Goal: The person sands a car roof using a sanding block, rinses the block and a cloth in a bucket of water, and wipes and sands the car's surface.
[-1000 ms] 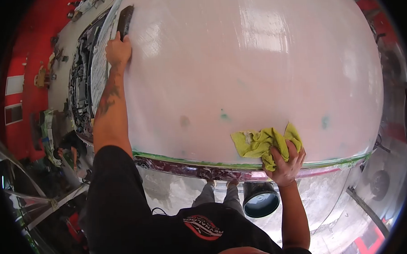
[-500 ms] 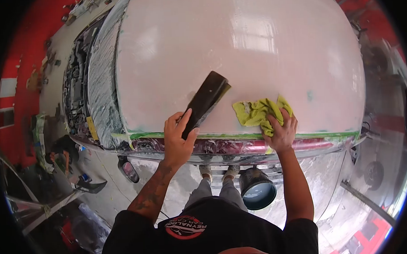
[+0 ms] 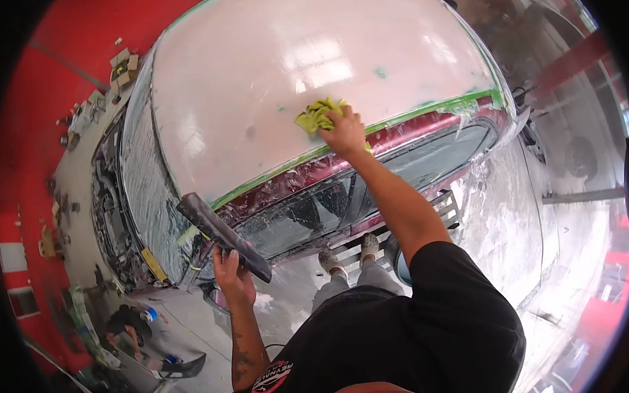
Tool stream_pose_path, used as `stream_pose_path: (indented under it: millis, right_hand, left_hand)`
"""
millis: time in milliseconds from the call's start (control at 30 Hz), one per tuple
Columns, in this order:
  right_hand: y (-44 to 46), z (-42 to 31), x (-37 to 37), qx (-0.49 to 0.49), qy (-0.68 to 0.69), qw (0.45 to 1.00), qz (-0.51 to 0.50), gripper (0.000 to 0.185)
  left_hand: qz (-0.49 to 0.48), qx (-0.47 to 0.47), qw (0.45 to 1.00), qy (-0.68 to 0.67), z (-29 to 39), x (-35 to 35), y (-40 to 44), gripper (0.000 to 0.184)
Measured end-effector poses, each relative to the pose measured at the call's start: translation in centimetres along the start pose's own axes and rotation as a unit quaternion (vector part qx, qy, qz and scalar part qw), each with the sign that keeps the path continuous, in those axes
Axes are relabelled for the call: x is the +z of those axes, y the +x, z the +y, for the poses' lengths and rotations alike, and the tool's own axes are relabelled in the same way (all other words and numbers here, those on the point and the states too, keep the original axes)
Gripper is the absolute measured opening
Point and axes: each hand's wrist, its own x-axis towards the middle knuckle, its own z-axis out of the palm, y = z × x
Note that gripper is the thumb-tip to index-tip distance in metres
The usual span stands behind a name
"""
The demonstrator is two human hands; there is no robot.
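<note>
My left hand [image 3: 234, 274] is closed around a long black sanding block [image 3: 222, 234], held off the car by its lower end. The block tilts over the side edge of the roof, near the windshield corner. Under my right hand [image 3: 345, 134] a crumpled yellow-green cloth [image 3: 316, 116] is pressed against the roof. The car roof [image 3: 234, 74] is pale pinkish-white, wet-looking and glossy, with a few small green spots. Green masking tape [image 3: 429, 113] runs along its edge, above the dark red side frame [image 3: 286, 186].
I stand on a slatted platform [image 3: 448, 209] beside the car. A bucket [image 3: 401, 266] is partly hidden by my arm and body. Another person [image 3: 128, 329] is low on the floor at left. The engine bay [image 3: 107, 197] is uncovered. A covered windshield [image 3: 144, 175] adjoins the roof.
My left hand has brought the sanding block off the roof, down toward my body, and turned it. My right hand has moved the cloth farther over the roof. My view has rotated.
</note>
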Motion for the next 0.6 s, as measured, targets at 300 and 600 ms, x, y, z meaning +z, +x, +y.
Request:
stream_pose_path:
  millis: [300, 600]
  right_hand:
    - [-13.3, -8.1, -2.9, 0.192, 0.703, 0.658, -0.190, 0.043]
    - [-21.4, -8.2, -6.4, 0.122, 0.593, 0.767, -0.212, 0.066]
  left_hand:
    - [-0.110, -0.042, 0.992, -0.040, 0.0, 1.9, -1.6, 0.036]
    - [-0.182, 0.233, 0.865, 0.405, -2.3, 6.8, -2.5, 0.064]
